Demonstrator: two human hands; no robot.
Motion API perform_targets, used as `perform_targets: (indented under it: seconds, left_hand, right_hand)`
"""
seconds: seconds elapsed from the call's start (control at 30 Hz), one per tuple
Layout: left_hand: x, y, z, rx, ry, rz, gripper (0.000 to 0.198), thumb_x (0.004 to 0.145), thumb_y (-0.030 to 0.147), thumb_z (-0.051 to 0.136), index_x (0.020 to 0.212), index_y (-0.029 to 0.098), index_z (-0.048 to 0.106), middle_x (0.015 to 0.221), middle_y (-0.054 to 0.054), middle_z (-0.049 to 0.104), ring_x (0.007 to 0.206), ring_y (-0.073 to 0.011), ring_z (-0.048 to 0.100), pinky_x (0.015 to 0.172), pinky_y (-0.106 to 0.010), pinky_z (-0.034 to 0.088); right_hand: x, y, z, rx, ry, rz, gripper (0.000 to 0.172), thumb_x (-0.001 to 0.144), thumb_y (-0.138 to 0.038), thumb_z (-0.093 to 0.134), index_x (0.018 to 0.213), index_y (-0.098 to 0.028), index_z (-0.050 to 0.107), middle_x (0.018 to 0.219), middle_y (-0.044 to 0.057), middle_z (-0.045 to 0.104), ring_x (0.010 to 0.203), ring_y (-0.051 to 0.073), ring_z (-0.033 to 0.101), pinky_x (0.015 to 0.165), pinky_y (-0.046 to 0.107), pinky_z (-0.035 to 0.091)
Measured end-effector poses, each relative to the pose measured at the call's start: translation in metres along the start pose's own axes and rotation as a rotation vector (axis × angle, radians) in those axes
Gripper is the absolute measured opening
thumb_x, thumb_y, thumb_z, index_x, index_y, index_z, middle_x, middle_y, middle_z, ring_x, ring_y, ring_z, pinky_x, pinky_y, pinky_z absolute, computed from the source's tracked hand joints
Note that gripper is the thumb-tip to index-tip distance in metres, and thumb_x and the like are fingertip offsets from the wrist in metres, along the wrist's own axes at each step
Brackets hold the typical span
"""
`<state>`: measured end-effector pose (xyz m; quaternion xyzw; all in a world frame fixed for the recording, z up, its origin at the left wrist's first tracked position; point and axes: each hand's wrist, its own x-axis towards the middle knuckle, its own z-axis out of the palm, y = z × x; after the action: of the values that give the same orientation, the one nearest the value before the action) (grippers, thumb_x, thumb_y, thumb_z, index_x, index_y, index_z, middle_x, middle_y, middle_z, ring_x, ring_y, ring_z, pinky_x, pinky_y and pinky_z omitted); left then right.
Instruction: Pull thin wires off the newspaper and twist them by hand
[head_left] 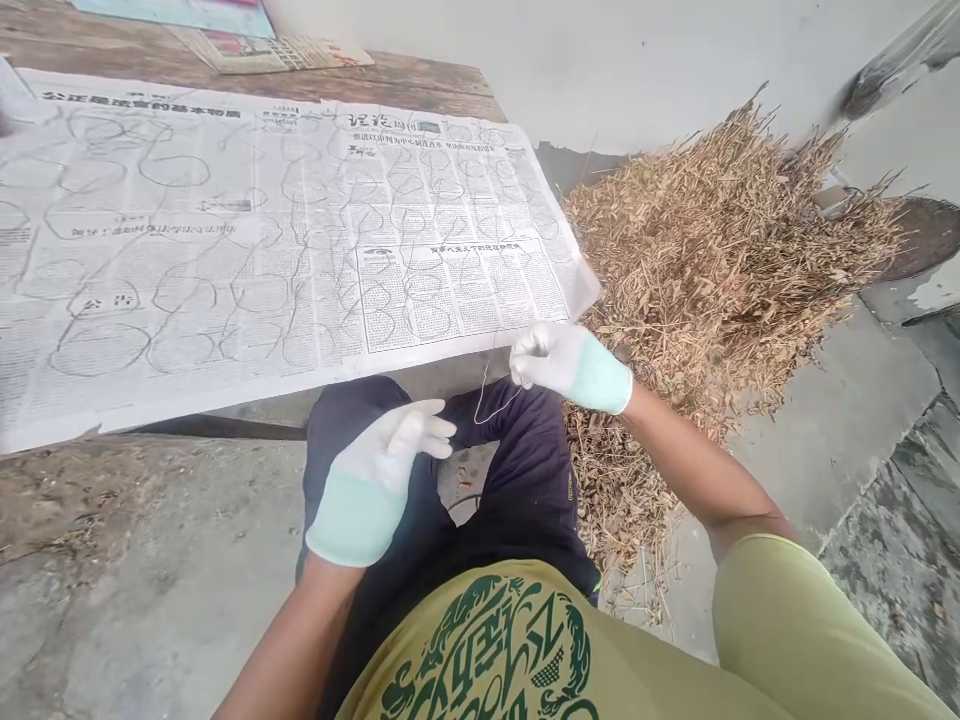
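My right hand (551, 362), in a white glove with a mint cuff, pinches a thin curled strand (491, 415) near the newspaper's front right corner. The strand hangs in a loose loop over my lap; whether it is wire, thread or a stem I cannot make out. My left hand (394, 440), gloved the same way, is held above my thigh with its fingers stretched out and nothing visible in it. Spread newspaper (315, 270) covers the table in front of me. Many similar looped strands (187, 292) lie on it in rows.
The wooden table (427, 85) carries another folded paper (277, 52) and a light blue sheet (187, 15) at the back. A big heap of dry stalks (720, 250) lies on the floor to my right, against the pale wall (585, 60). Concrete floor (187, 560) shows at left.
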<state>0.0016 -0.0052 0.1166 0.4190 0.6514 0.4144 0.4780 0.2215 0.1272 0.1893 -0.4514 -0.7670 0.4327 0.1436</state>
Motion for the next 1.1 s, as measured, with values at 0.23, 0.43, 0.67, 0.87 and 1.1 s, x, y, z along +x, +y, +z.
perform_targets:
  seconds: [0.23,0.43,0.67,0.87,1.1]
  left_hand:
    - [0.006,0.026,0.013,-0.035,-0.012,-0.07,0.053,0.086,0.056,0.066,0.118,0.014,0.073,0.095,-0.008,0.08,0.064,-0.0155,0.064,0.065,-0.031,0.056]
    - [0.018,0.014,0.02,0.038,-0.005,-0.193,0.053,0.081,0.04,0.068,0.129,0.02,0.073,0.095,-0.003,0.08,0.057,-0.0114,0.059,0.056,-0.025,0.05]
    - [0.016,0.001,0.024,0.671,0.03,0.024,0.037,0.096,0.035,0.058,0.13,0.036,0.073,0.107,0.002,0.081,0.099,-0.0213,0.072,0.086,-0.029,0.053]
    - [0.017,-0.023,0.02,0.928,-0.111,0.208,0.031,0.101,0.029,0.048,0.105,0.029,0.078,0.101,-0.003,0.079,0.093,-0.0211,0.071,0.081,-0.028,0.049]
    - [0.013,-0.033,0.007,0.849,-0.131,0.117,0.036,0.102,0.032,0.043,0.106,0.029,0.078,0.111,-0.003,0.081,0.103,-0.0233,0.072,0.091,-0.032,0.049]
  right_hand:
    - [0.004,0.004,0.035,-0.056,-0.158,-0.007,0.012,0.085,-0.018,0.06,0.077,-0.017,0.067,0.079,-0.001,0.074,0.072,0.01,0.064,0.069,0.022,0.044]
    - [0.008,0.006,0.041,-0.056,-0.353,0.041,0.012,0.084,-0.019,0.058,0.076,-0.016,0.066,0.073,-0.002,0.072,0.066,0.01,0.061,0.064,0.023,0.041]
    - [0.009,0.017,0.054,0.067,-0.497,0.13,0.012,0.08,-0.017,0.057,0.07,-0.016,0.063,0.062,-0.003,0.065,0.057,0.009,0.057,0.058,0.021,0.041]
    - [0.007,0.031,0.073,0.158,-0.583,0.143,0.01,0.08,-0.018,0.061,0.072,-0.015,0.065,0.065,-0.001,0.066,0.057,0.009,0.057,0.055,0.019,0.041]
    - [-0.007,0.073,0.077,0.685,-0.326,-0.021,0.041,0.097,-0.05,0.06,0.1,-0.011,0.069,0.094,0.01,0.074,0.073,0.014,0.067,0.064,0.026,0.051]
